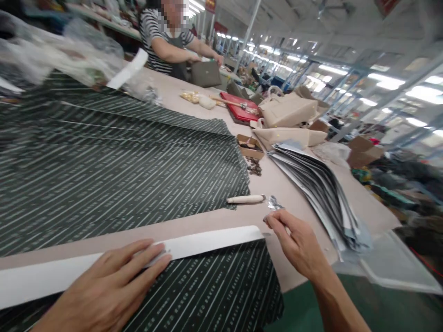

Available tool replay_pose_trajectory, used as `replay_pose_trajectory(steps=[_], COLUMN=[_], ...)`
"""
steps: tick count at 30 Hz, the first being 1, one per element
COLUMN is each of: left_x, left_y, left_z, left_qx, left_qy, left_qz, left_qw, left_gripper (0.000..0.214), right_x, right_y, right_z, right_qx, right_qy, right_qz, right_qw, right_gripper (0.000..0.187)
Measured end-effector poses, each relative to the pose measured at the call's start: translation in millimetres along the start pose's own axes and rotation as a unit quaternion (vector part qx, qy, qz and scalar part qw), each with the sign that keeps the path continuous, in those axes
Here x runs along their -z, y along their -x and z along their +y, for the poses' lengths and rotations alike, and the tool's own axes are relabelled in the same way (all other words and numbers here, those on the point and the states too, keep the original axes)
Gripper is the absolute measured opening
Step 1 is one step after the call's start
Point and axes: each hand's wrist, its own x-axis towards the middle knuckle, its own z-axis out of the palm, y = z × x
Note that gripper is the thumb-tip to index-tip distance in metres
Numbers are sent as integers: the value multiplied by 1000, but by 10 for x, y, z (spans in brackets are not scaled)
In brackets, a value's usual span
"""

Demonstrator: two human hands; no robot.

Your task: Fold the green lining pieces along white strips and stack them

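Observation:
My left hand (117, 281) lies flat with fingers stretched out across a white strip (214, 242) and the dark fabric piece (211, 290) along its lower edge. A small greyish thing shows under its fingertips, too hidden to name. The fabric has pale diagonal stripes and printed lettering. Just past the strip's right end, my right hand (294, 240) is closed in a pinch; whatever is between the fingertips is too small to tell. Near those fingertips lie some small shiny silver pieces (274, 203) and a pale, pen-shaped handle (245, 199).
A large striped fabric sheet (138, 180) covers the table's left side. Beyond are a small cardboard box (249, 146), brown bits (254, 166), a red pouch (238, 108) and beige bags (289, 108). Stacked grey panels (314, 189) lie right. A co-worker (169, 46) handles a grey-brown bag (206, 74).

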Motion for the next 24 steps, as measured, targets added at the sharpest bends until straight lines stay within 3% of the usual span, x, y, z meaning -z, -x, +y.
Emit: replay_pose_trajectory(steps=[1,6,11,19,24], left_x=[57,185,193,170,181], left_y=[-8,-111,-95,-85,-72], left_z=[35,141,156,139,154], left_qx=[-29,41,43,41,34], left_qy=[-14,36,50,49,39], left_qz=[-4,-41,-62,-63,-65], left_qw=[999,998,996,996,996], left_gripper=[43,31,30,30,32], right_x=[-62,-575,-974,-1023,-1017], right_y=[-54,-253,-296,-320,-426], right_z=[-186,-953,-1252,-1353,-1395], right_qx=[27,179,265,270,185], right_qy=[-30,-49,21,75,71], right_qz=[-23,-133,-167,-181,-249], right_qw=[999,973,949,943,948], right_gripper=[25,24,25,26,21])
